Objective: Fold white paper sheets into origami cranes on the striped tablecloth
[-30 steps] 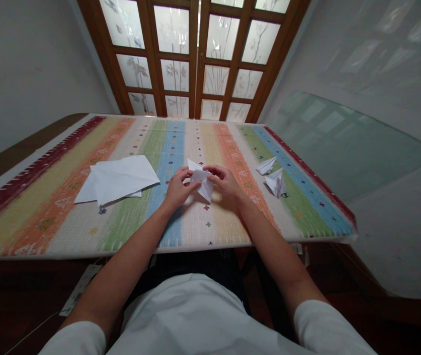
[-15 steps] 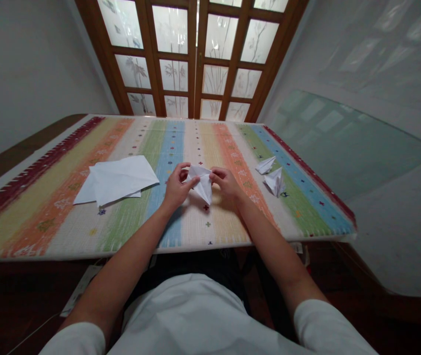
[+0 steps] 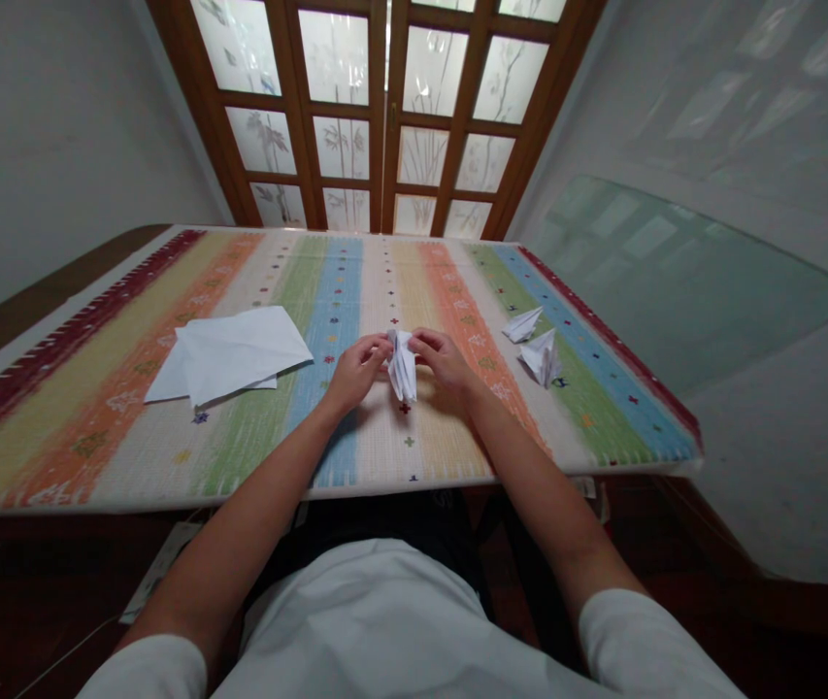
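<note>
Between my hands, a little above the striped cloth, is a piece of folded white paper (image 3: 403, 369), its layers narrow and pointing down toward me. My left hand (image 3: 359, 369) has thumb and fingers closed at the paper's upper left edge. On the other side my right hand (image 3: 443, 359) pinches the upper right edge, its fingers partly behind the paper. Off to the right lie two folded paper pieces with pointed shapes, one farther back (image 3: 522, 325) and one nearer (image 3: 542, 359).
White paper sheets (image 3: 243, 349) overlap on the left of the table. A striped tablecloth (image 3: 253, 447) covers the table up to its front edge. Wooden doors with glass panes (image 3: 384, 126) stand behind, and a wall (image 3: 770, 408) borders the right side.
The folded paper has turned from a broad, flat diamond face to a narrow edge-on view with its layers showing. My left hand has shifted slightly, its thumb no longer across the paper's face.
</note>
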Motion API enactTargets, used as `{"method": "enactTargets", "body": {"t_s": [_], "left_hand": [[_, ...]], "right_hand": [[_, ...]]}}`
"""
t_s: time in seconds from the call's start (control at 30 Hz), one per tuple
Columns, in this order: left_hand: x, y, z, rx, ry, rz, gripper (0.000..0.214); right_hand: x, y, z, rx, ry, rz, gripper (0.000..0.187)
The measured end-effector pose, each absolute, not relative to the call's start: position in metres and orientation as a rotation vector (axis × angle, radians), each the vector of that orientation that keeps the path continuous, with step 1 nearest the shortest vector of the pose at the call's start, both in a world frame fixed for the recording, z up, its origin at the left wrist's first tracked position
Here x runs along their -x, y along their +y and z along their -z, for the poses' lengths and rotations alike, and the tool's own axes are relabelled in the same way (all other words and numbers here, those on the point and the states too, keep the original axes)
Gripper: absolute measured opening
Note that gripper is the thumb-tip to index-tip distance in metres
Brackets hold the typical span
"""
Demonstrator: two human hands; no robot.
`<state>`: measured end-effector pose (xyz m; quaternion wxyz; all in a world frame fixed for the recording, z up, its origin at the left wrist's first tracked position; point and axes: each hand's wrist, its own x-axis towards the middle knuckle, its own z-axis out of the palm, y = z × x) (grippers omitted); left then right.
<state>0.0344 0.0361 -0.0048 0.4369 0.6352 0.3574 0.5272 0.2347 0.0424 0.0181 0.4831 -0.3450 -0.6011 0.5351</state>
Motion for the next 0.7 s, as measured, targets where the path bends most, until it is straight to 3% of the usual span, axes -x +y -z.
{"method": "enactTargets", "body": {"t_s": [0.3, 0.7], "left_hand": [[-0.033, 0.035, -0.001, -1.617, 0.843, -1.364, 0.041], [-0.028, 0.035, -0.005, -1.53, 0.873, -1.416, 0.037]], "right_hand": [[-0.24, 0.053, -0.009, 0.841, -1.354, -1.289, 0.069], [-0.243, 0.06, -0.005, 0.852, -1.183, -1.205, 0.077]]}}
